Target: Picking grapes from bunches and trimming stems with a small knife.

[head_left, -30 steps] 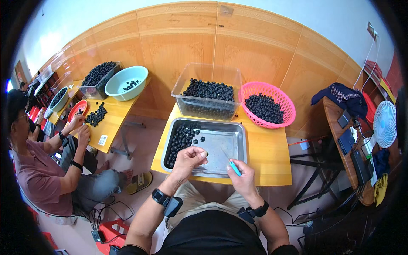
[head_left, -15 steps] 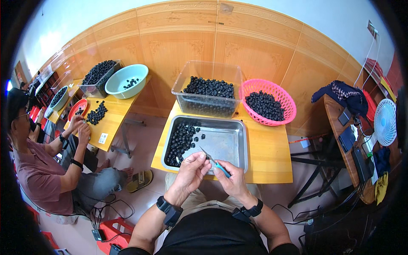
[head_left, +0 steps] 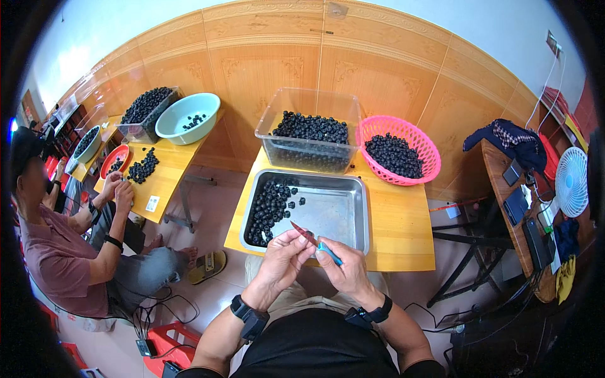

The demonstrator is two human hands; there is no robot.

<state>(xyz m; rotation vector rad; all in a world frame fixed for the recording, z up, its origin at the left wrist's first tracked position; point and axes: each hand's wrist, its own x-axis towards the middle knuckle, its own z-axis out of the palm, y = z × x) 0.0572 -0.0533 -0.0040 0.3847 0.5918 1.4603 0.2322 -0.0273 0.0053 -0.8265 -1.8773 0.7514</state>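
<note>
My right hand (head_left: 348, 269) is closed around the teal handle of a small knife (head_left: 330, 253). Its pointed blade reaches up and left past the fingertips of my left hand (head_left: 282, 257) and looks reddish. Thumb and fingers of that left hand are pinched together right by the blade; what they hold, if anything, is too small and covered to name. Both hands are over the near edge of a steel tray (head_left: 343, 211). Dark round berry-like fruits (head_left: 268, 208) are heaped in the tray's left side, with a few loose ones beside them.
Behind the tray stand a clear plastic bin (head_left: 309, 157) and a pink basket (head_left: 430, 151), both holding dark fruits. At left, a person (head_left: 63, 252) works at another table with a pale green basin (head_left: 205, 129). A fan (head_left: 571, 183) stands on the right-hand table.
The knife blade, silvery before, now looks reddish and lies lower, closer to my left fingertips. Both hands stay in nearly the same place.
</note>
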